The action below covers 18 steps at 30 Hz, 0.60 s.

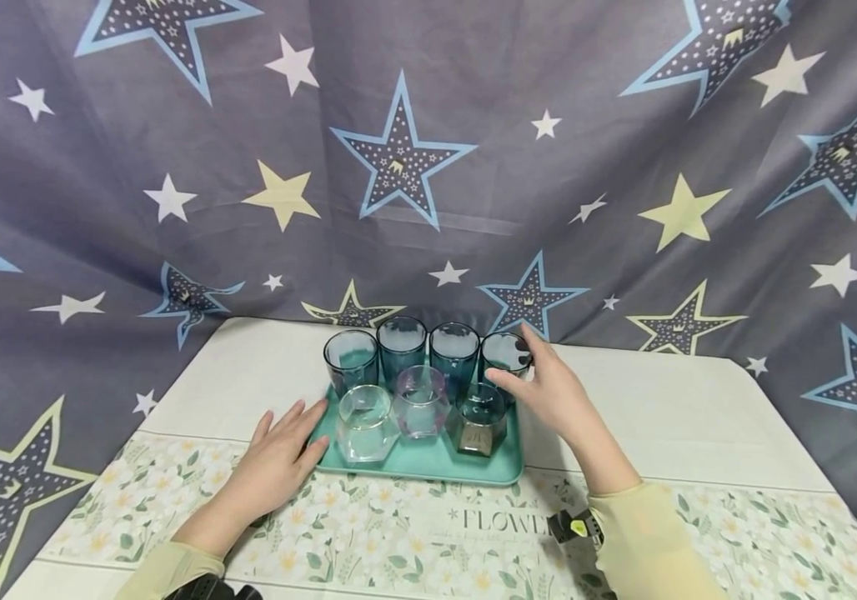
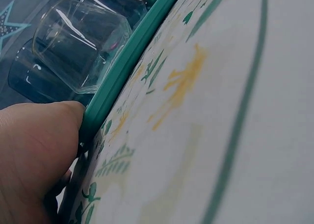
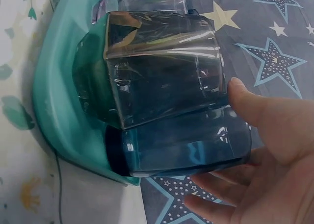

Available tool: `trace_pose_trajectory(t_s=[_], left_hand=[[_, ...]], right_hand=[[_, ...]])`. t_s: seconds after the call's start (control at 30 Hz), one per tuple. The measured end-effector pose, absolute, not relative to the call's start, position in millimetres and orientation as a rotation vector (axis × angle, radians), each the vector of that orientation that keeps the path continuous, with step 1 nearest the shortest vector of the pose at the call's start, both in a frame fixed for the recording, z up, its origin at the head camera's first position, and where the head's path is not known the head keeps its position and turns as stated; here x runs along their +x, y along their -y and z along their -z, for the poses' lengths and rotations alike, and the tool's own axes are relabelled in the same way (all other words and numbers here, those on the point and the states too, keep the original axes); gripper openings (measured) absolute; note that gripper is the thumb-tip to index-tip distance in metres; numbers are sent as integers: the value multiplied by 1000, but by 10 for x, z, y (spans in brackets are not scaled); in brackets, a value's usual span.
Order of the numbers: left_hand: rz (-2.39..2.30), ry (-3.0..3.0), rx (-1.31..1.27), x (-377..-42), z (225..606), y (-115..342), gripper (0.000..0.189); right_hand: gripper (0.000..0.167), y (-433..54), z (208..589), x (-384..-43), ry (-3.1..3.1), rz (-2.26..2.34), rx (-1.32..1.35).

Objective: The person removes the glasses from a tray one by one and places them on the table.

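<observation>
A green tray (image 1: 428, 468) carries several glasses. At its back right corner stands a blue drinking glass (image 3: 196, 145), with my right hand (image 1: 548, 392) around its upper part, thumb at the near side and fingers at the far side. Part of that glass is hidden by a grey faceted glass (image 3: 162, 72) in front. My left hand (image 1: 278, 458) lies at the tray's left edge with its fingers extended. In the left wrist view the thumb (image 2: 44, 136) touches the tray rim, beside a clear glass (image 2: 81, 47).
More blue glasses (image 1: 402, 346) line the back of the tray. A pinkish clear glass (image 1: 421, 404) stands in the front row. The table wears a white cloth with a floral band (image 1: 368, 533). Behind it hangs a grey star-patterned curtain (image 1: 473, 208).
</observation>
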<state>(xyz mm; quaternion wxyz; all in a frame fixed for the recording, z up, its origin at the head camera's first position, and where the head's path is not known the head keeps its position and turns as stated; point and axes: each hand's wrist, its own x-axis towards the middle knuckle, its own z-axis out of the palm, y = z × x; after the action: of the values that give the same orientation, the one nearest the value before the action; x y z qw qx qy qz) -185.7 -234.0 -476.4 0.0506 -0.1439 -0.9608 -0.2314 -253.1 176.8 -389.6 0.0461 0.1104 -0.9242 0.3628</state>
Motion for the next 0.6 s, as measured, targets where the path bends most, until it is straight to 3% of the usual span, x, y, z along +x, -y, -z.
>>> trace_pose_trajectory(t_s=[0.6], left_hand=[[700,2906,-442,-1864,4780,2343,60]], right_hand=[[100,-1716,3931,-2562,2818,-1138,209]])
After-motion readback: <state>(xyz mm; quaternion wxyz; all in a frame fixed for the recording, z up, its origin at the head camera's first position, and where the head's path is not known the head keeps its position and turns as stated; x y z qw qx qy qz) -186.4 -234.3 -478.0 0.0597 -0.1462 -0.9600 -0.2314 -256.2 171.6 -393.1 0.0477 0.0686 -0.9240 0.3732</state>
